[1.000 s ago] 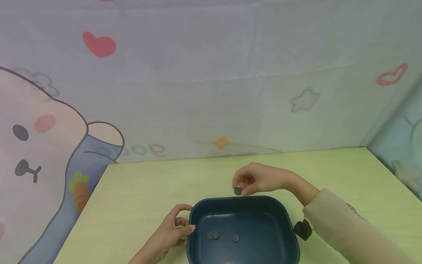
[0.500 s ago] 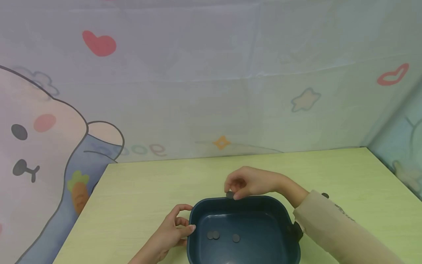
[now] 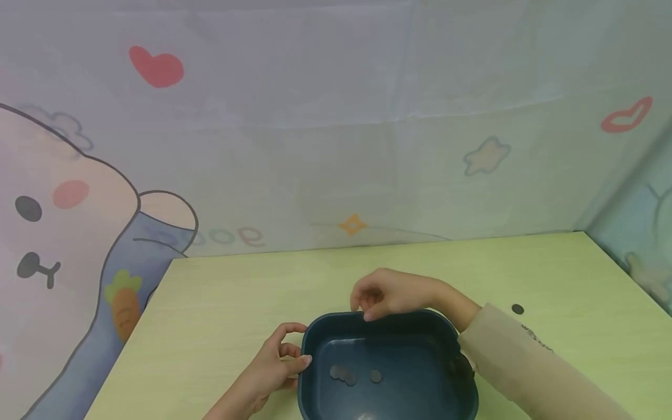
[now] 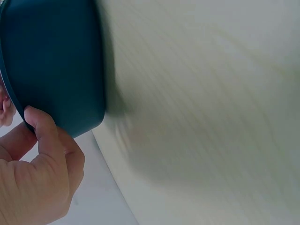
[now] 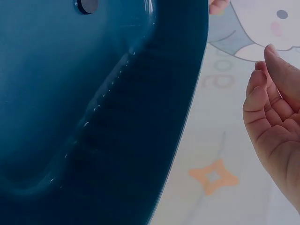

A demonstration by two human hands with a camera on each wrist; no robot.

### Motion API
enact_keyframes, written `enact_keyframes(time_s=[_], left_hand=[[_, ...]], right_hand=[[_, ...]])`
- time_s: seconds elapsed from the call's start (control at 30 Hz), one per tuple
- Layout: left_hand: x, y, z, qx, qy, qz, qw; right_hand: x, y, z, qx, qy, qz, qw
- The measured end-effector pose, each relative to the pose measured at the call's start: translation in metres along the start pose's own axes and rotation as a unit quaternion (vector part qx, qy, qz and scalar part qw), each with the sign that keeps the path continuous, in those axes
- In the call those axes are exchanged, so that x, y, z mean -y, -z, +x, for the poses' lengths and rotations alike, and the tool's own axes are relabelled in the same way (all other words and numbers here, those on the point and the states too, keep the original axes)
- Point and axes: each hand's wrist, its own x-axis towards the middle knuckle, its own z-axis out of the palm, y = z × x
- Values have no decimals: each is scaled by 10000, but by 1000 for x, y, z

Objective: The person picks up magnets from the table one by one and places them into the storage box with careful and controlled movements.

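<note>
A dark blue rectangular basin with rounded corners stands at the table's front. My left hand holds its left rim; in the left wrist view, the thumb and fingers of that hand pinch the edge. Several small dark round discs lie on the basin's floor, most of them bunched toward the left. Over the far rim hovers my right hand, fingers loosely bent, holding nothing. In the right wrist view, thumb and fingertips of that hand are apart beside the basin wall, and one disc shows inside.
Another dark disc lies on the pale yellow-green table, right of the basin and behind the right sleeve. A printed cloth hangs along the table's back edge.
My right hand moved left and slightly nearer to the basin's far rim and let go of its disc. The basin now has one more disc in the left bunch. My left hand stayed put.
</note>
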Motion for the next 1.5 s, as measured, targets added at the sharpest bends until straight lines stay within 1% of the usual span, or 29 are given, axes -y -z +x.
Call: enact_keyframes(time_s=[0.27,0.37,0.47,0.73,0.93,1.03,1.2,1.33,1.5], left_hand=[[-1,0,0,-13,-6,16,10000],[0,0,0,-14,-4,23,10000],[0,-1,0,-28,1,26,10000],[-1,0,0,-76,-25,54,10000],[1,0,0,-52,15,24,10000],[3,-1,0,-41,45,-6,10000],[4,-2,0,-41,37,-31,10000],[3,-2,0,-36,39,-33,10000],[3,-3,0,-49,36,-41,10000]], right_hand=[[0,2,-5,-21,-56,-66,10000],[-1,3,-10,-74,-123,-109,9998],[-3,6,-17,-133,-231,-30,9996],[-10,17,-43,-388,-466,268,9978],[-13,24,-68,-531,-627,412,9958],[-14,28,-82,-613,-593,432,9954],[-16,34,-103,-777,-455,206,9957],[-18,36,-118,-860,-397,109,9954],[-19,35,-132,-946,-296,326,9945]])
